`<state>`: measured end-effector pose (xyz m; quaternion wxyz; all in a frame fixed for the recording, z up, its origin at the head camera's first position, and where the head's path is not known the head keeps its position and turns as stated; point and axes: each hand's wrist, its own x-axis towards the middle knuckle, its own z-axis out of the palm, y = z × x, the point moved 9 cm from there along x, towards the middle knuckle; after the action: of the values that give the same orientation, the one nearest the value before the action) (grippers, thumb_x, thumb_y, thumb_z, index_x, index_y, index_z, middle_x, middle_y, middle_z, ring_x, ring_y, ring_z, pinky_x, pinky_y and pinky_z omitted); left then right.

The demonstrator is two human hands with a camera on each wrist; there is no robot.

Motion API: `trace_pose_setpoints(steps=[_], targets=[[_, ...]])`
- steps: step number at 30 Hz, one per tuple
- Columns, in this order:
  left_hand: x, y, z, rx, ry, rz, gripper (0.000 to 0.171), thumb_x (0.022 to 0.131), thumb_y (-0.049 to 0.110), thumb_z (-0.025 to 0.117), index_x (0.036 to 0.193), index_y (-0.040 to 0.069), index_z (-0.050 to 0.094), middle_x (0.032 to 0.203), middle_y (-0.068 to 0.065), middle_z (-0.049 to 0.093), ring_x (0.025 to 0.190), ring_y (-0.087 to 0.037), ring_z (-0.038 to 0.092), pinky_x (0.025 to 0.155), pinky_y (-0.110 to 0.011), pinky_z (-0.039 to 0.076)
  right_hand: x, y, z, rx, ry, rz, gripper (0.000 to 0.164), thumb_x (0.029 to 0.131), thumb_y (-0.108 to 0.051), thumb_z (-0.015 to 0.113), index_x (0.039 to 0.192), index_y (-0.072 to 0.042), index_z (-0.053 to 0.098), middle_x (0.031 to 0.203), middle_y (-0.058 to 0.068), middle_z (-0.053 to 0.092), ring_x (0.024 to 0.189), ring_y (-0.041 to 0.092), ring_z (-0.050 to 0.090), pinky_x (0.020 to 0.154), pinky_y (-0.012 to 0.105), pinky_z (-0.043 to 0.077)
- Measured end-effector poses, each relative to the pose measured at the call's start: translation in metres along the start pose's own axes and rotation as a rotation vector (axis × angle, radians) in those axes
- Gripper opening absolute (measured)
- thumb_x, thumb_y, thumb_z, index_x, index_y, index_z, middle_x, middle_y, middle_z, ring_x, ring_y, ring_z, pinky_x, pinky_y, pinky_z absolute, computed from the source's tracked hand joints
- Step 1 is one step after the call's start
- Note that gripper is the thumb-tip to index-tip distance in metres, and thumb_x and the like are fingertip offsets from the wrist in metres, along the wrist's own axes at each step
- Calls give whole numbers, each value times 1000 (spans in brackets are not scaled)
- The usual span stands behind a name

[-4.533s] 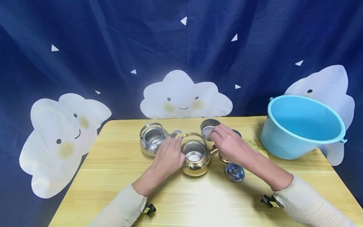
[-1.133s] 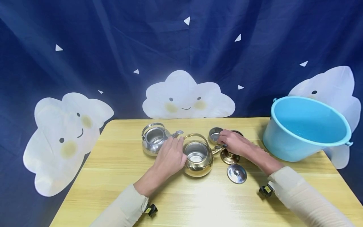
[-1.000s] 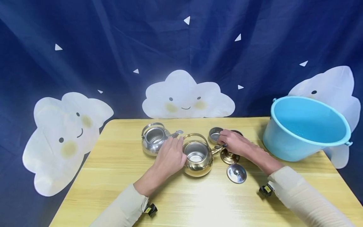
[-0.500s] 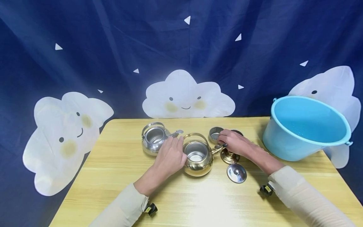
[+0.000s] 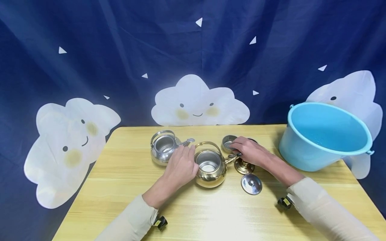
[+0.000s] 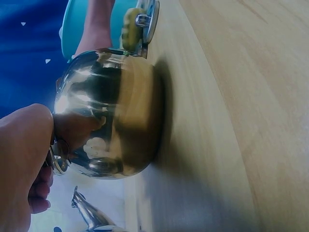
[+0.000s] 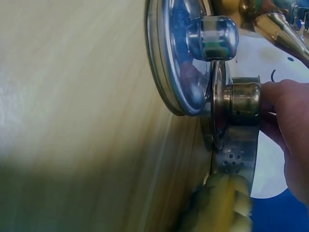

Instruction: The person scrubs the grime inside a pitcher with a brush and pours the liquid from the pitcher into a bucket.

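- Strainer on the bench, just beyond the spout of the gold kettle; probably light, stiff, slick; best taken by the rim;
- right hand with fingers pinched at that rim;
- left hand with fingers curled at the base of the handle; kettle likely heavier, smooth-sided; best lifted there.

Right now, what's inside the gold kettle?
Gold kettle: silvery far inner wall and ringed bottom show through its open top, nothing loose visible. Near inner wall is covered by the rim; can't tell whether it holds water.
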<state>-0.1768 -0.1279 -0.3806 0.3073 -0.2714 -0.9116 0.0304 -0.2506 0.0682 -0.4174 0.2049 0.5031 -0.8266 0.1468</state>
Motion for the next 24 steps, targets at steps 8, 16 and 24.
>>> trace_pose_setpoints(steps=[8, 16, 24], targets=[[-1, 0, 0, 1, 14, 2, 51, 86, 21, 52, 124, -8, 69, 75, -6, 62, 70, -20, 48, 67, -32, 43, 0, -3, -9, -29, 6, 11, 24, 80, 6, 79, 102, -2, 75, 102, 10, 73, 97, 26, 70, 86, 38, 61], [0, 0, 0, 2, 36, 7, 51, 85, 21, 52, 122, -9, 70, 73, -5, 60, 69, -19, 46, 64, -31, 41, -3, -6, -19, -60, 3, 45, 28, 79, 2, 82, 106, -2, 75, 103, 9, 73, 98, 25, 69, 86, 38, 60], [0, 0, -1, 8, 38, 10, 49, 85, 21, 53, 121, -9, 71, 73, -4, 59, 68, -19, 46, 65, -31, 42, -5, -11, -28, -61, 17, 84, 28, 81, 0, 82, 107, -2, 75, 103, 9, 73, 98, 25, 68, 84, 38, 60]])
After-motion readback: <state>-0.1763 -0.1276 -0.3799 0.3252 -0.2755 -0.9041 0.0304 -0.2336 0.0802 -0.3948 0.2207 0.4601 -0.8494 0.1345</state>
